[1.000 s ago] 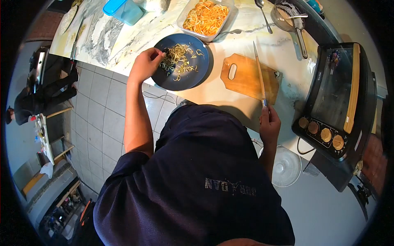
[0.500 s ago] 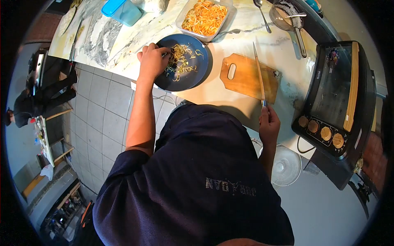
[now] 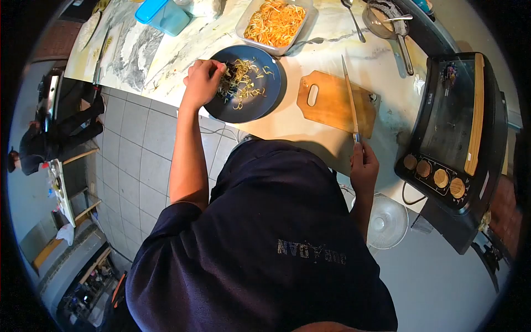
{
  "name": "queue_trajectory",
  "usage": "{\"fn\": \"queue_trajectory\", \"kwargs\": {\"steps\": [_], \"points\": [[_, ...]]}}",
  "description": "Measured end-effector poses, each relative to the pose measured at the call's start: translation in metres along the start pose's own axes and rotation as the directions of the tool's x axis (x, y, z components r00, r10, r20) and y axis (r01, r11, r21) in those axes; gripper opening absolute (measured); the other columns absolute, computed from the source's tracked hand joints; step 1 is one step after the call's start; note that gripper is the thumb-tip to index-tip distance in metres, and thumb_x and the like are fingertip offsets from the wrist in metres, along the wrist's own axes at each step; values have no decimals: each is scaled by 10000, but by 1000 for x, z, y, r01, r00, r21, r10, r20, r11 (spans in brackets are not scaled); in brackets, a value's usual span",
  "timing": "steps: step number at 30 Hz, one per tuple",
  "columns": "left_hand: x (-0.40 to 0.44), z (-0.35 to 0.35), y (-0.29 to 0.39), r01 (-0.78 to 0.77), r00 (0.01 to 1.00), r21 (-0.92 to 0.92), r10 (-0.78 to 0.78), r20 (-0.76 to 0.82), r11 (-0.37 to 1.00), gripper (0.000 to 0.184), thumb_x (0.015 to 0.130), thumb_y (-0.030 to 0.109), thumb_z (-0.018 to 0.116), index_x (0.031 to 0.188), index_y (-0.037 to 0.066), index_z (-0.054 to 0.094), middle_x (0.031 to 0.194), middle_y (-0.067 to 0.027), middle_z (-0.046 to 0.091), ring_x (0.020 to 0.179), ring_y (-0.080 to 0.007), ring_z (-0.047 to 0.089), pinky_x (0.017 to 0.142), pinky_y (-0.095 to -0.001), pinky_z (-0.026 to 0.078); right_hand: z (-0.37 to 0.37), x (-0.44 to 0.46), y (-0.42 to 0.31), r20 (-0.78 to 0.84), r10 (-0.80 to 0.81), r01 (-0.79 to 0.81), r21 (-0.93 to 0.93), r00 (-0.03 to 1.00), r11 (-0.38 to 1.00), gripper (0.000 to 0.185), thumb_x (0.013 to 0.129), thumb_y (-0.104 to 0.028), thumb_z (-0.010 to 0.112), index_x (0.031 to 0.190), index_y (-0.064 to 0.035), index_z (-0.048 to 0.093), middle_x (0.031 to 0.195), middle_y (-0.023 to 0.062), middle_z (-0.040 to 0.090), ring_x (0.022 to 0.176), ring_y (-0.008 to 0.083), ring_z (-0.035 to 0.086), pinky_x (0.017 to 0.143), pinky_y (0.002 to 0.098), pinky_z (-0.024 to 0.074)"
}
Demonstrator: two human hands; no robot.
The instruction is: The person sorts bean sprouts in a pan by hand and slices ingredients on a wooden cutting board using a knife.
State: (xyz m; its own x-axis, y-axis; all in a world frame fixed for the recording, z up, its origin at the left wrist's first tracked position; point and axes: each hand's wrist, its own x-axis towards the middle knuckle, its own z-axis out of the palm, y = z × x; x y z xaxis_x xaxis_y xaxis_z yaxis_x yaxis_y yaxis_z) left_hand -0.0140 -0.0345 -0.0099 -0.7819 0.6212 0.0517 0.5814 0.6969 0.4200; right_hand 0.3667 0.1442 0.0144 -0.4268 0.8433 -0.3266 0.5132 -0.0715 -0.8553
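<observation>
My left hand [image 3: 203, 82] is at the left rim of a dark blue bowl-shaped pan [image 3: 260, 105], its fingers bunched together. Whatever they pinch, if anything, is hidden. Thin, pale yellowish shreds of food [image 3: 243, 83] lie scattered inside the pan, with a darker clump near my fingertips. My right hand [image 3: 363, 161] is closed around the handle of a long knife [image 3: 350, 97]. The blade points away from me and crosses over a wooden cutting board [image 3: 326, 105] with an oval handle hole. I see no food on the board.
A clear container of orange shredded food [image 3: 276, 23] stands behind the pan. A blue-lidded tub [image 3: 166, 17], a spoon [image 3: 354, 22] and a saucepan [image 3: 381, 25] are further back. A black toaster oven [image 3: 448, 127] sits at right. Another person [image 3: 33, 145] is far left.
My left hand has drawn back slightly, leftward from the pan's middle to its rim, fingers still bunched. The knife and my right hand have barely moved.
</observation>
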Motion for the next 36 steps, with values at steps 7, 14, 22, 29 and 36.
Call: {"fn": "queue_trajectory", "kwargs": {"steps": [7,14,22,29,36], "points": [[0,-6,-10,167,979,-749,-16,205,641,147,961,190,617,960,43,615,829,35,582,778,-60,517,690,-215,402,1,4,5,38,15,-15,5,999,1000,314,994,-240,545,1163,12,627,864,41,639,769,80,537,690,254,451],[-1,-12,3,195,976,-877,-1,217,440,126,941,86,633,1046,29,591,902,30,586,848,-55,536,768,-200,439,2,3,-6,34,57,-57,2,998,998,309,994,-253,545,1139,5,632,840,33,625,754,78,528,671,257,449],[-5,-19,12,178,978,-871,19,210,457,344,918,1,617,1253,-3,536,947,4,582,912,-84,555,845,-212,454,1,3,-2,40,-6,6,-3,999,1000,309,996,-234,541,1156,18,624,890,58,658,795,90,565,707,266,469],[-7,-19,7,167,974,-860,55,220,482,329,921,34,627,1243,18,566,1013,15,576,976,-84,546,871,-219,440,1,4,1,35,-7,7,-12,999,1000,321,999,-242,536,1157,25,621,899,68,666,803,94,572,717,263,469],[-5,-15,14,190,971,-850,35,238,492,232,924,56,635,1146,-3,610,1014,-4,628,958,-80,569,867,-225,445,0,2,7,24,-14,13,30,1000,999,338,999,-259,534,1160,26,619,906,77,673,810,102,578,729,268,472]]}}
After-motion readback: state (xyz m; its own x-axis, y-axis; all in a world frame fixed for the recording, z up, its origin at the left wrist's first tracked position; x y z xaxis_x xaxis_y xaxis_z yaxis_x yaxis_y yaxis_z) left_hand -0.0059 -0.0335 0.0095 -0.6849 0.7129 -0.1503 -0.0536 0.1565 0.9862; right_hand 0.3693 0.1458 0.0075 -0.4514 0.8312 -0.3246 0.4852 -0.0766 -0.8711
